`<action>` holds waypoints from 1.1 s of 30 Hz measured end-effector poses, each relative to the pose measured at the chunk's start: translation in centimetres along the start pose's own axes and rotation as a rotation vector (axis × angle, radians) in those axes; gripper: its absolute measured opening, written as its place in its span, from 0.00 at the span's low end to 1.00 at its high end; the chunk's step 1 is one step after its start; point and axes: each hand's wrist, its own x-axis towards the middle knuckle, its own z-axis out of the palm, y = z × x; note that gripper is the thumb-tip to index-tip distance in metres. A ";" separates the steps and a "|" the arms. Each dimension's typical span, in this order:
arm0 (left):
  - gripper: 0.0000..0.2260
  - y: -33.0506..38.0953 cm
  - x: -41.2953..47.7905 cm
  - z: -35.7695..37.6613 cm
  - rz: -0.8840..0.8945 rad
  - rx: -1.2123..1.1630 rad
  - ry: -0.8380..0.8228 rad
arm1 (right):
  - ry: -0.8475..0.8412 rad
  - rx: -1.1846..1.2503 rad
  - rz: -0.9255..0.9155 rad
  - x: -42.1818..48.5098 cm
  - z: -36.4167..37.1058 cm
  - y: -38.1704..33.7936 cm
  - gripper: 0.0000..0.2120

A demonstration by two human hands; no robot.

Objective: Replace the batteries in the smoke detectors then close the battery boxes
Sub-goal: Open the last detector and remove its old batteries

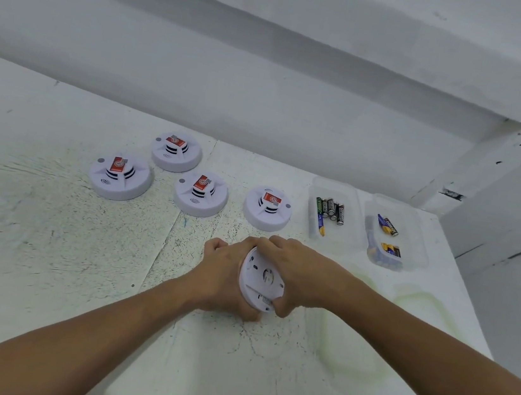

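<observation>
**Op:** Entry. I hold the white round plastic smoke detector (261, 275) on edge, low over the speckled white table (48, 235), back face toward me. I cannot tell if its lower rim touches the table. My left hand (220, 278) cups it from behind, fingers curled round the rim. My right hand (298, 273) wraps the upper right edge, thumb on the ridged tab at the lower rim.

**Obs:** Step?

**Op:** Opening the battery box, I judge. Left hand should clamp the body firm. The right thumb slides the tab along and doesn't push inward, or the thin cover may snap.

**Obs:** Replacement cells?

**Op:** Loose cylindrical batteries (330, 210) lie in a clear plastic tray (336, 187), well apart beyond my right hand. A second clear tray (419, 238) sits beside it. I cannot tell which one holds the fresh cells.
</observation>
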 end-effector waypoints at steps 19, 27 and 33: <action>0.29 0.1 0.2 -0.4 -0.001 0.003 -0.047 | -0.017 -0.105 -0.061 0.1 -0.1 0.0 0.41; 0.27 0.4 0.0 -0.7 0.002 -0.010 -0.060 | -0.006 -0.147 -0.087 0.0 -0.1 0.0 0.42; 0.29 0.3 -0.1 -0.5 -0.019 -0.042 -0.046 | 0.019 -0.076 -0.069 0.0 -0.1 0.1 0.42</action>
